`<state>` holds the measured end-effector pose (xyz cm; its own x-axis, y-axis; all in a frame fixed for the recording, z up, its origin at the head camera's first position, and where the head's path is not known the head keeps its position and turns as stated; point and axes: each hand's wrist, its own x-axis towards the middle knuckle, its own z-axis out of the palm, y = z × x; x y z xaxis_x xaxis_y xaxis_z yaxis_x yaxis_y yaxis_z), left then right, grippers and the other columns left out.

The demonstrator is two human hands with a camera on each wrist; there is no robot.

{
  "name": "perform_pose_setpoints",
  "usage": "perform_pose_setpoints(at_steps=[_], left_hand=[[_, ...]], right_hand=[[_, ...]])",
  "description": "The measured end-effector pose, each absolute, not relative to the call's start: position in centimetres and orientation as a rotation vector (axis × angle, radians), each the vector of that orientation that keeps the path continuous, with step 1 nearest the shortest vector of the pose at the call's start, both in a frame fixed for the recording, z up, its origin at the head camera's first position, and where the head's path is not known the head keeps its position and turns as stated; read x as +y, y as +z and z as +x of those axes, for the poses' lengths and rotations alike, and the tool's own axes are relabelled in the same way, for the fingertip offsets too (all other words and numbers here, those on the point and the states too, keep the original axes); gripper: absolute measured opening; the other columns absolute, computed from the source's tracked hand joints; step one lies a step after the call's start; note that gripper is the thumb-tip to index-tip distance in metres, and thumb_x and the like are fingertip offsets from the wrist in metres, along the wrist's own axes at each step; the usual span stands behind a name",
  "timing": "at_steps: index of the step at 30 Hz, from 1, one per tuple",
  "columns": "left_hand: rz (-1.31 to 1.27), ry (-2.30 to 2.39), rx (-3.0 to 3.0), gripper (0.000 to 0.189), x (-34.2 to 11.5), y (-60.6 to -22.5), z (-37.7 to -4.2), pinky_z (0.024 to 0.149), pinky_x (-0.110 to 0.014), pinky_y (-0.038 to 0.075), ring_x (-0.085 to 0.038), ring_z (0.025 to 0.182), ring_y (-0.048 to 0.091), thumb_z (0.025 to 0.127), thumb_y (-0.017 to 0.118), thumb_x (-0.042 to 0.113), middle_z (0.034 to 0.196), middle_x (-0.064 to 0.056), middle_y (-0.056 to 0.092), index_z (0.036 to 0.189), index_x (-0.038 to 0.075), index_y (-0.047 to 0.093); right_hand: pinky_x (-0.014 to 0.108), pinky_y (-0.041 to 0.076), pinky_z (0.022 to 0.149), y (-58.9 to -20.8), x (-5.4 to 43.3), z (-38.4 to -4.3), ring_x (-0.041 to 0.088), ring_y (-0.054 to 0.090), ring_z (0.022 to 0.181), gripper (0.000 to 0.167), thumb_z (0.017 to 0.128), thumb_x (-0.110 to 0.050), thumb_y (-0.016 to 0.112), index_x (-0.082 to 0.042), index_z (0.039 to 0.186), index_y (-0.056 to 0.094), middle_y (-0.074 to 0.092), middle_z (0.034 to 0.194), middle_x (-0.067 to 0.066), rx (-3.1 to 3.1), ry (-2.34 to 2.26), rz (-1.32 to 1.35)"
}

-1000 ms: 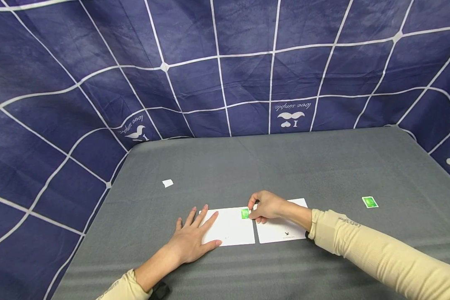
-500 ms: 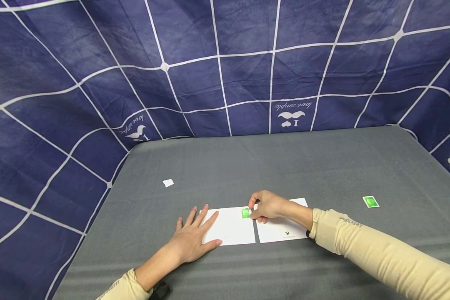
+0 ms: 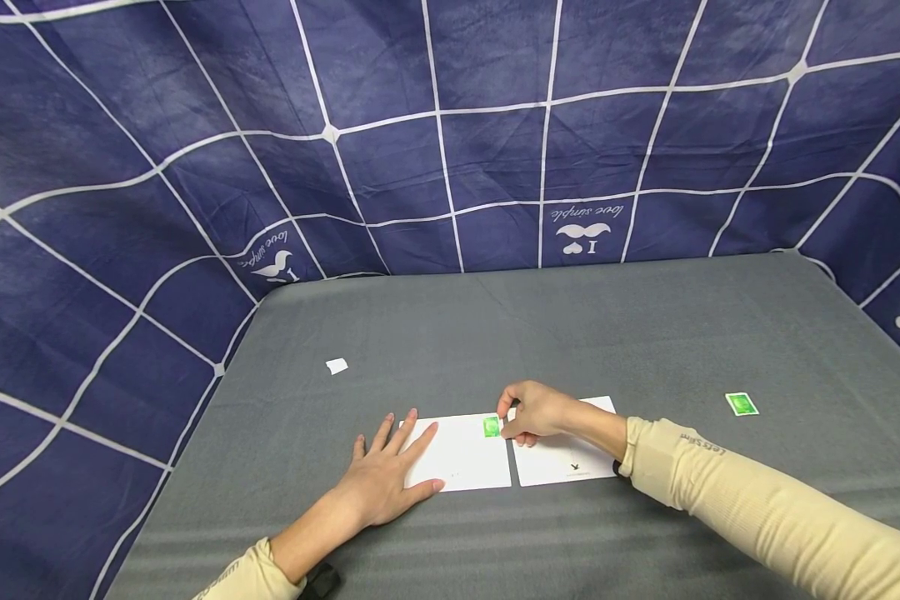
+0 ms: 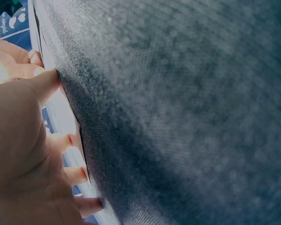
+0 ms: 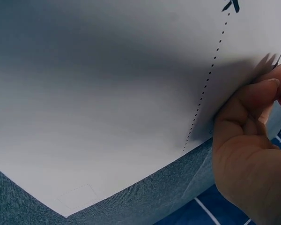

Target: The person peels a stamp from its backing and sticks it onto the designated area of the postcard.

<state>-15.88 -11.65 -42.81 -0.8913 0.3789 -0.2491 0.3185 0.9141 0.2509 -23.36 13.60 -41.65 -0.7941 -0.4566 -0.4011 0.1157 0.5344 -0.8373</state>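
Two white postcards lie side by side on the grey cloth. Across the left part of the left postcard (image 3: 461, 458), the left hand (image 3: 375, 483) rests with its fingers spread, the thumb along its near edge. A green stamp (image 3: 491, 427) sits at that postcard's far right corner. The right hand (image 3: 543, 411) pinches the stamp's right edge between thumb and forefinger, its other fingers curled over the right postcard (image 3: 562, 465). In the right wrist view, the right postcard (image 5: 84, 103) shows a dotted line, a small bird print and a faint dotted box in one corner.
Another green stamp (image 3: 741, 404) lies farther right on the grey cloth (image 3: 435, 333). A small white piece of paper (image 3: 337, 366) is at the back left. A blue curtain (image 3: 495, 150) with white lines surrounds the far and side edges.
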Motion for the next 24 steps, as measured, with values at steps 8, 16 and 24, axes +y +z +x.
perform_pose_setpoints(at_steps=[8,16,24], left_hand=[[0.521,0.299,2.778,0.073,-11.7,-42.9,-16.0,0.098,-0.071,0.017,-0.04,0.141,0.013,0.091,0.049,0.06,0.157,-0.009,0.018,0.151,0.025,0.028],[0.512,0.278,2.764,0.074,-11.6,-42.8,-16.0,0.099,-0.071,0.016,-0.039,0.141,0.012,0.091,0.047,0.061,0.157,-0.009,0.017,0.152,0.025,0.027],[0.507,0.279,2.754,0.074,-11.6,-42.7,-16.1,0.099,-0.071,0.016,-0.039,0.141,0.011,0.091,0.047,0.061,0.157,-0.008,0.015,0.152,0.026,0.026]], right_hand=[[0.019,0.044,0.045,-41.7,13.9,-23.4,0.009,0.051,0.045,0.015,0.086,0.003,0.065,0.0,0.094,0.053,0.055,0.055,0.006,2.162,-1.254,-0.269],[0.018,0.035,0.037,-42.1,13.3,-23.1,0.009,0.046,0.037,0.03,0.094,-0.032,0.062,-0.007,0.083,0.049,0.056,0.051,0.005,2.367,-1.134,-0.22],[0.018,0.031,0.034,-42.6,12.4,-22.9,0.007,0.043,0.032,0.039,0.086,-0.039,0.071,-0.008,0.073,0.05,0.052,0.043,0.001,2.589,-0.977,-0.228]])
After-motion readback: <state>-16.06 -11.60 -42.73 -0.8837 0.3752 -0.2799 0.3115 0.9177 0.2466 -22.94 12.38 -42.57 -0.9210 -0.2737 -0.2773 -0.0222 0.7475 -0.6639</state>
